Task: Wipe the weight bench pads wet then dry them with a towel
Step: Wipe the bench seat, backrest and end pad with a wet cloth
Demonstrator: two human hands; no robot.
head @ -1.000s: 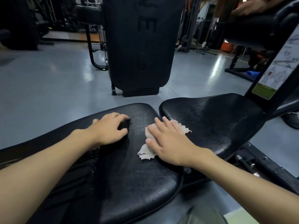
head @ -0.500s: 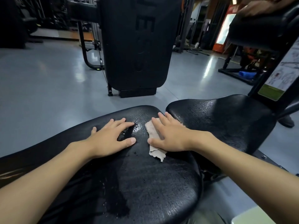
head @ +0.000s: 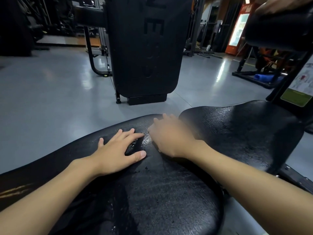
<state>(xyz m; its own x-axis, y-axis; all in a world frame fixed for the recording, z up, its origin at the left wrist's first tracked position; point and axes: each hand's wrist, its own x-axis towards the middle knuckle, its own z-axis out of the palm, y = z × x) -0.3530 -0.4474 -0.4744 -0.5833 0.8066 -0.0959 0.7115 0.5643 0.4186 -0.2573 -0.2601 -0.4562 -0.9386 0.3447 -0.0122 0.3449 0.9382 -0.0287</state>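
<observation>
Presently wet-wiping, likely | left hand (head: 116, 153) released, flat on bench pad (head: 169, 192) | right hand (head: 171, 138) there, blurred, grasp unclear | next: even sweeps

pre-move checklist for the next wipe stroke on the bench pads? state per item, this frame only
1. Left hand flat on the near pad, bracing: ok.
2. Cloth under the right hand: cannot tell; the hand is blurred and no cloth shows.
3. Near pad wetted: ok; wet sheen between the hands.
4. Far pad wiped: cannot tell from its surface.
5. Dry towel at hand: not ok; none shows on either pad.
</observation>
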